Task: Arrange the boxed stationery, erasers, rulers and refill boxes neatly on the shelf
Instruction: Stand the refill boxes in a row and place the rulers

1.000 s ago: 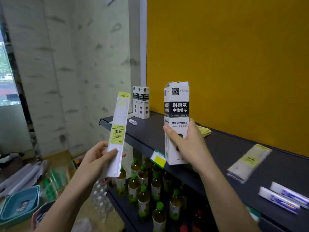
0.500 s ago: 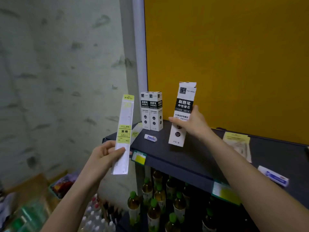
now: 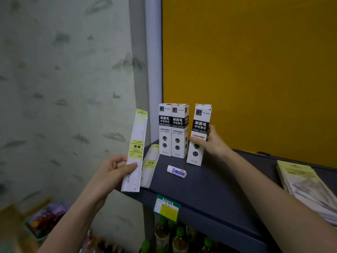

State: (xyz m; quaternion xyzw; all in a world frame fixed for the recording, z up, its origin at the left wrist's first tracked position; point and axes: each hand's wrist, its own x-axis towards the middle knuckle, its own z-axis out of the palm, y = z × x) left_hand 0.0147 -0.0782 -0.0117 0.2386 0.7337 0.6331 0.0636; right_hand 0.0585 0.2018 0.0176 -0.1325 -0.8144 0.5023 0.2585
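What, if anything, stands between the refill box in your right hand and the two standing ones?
Nothing visible. Bare shelf separates the held refill box from the two standing boxes; the eraser lies nearer the front edge.

White-and-black refill box (image 3: 198,136) tilts just beside two upright boxes (image 3: 173,130); packaged ruler (image 3: 135,152) held nearly upright

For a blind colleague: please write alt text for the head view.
A right hand holds a tilted refill box on a dark shelf, beside two upright refill boxes. The left hand holds up a packaged ruler; an eraser lies in front.
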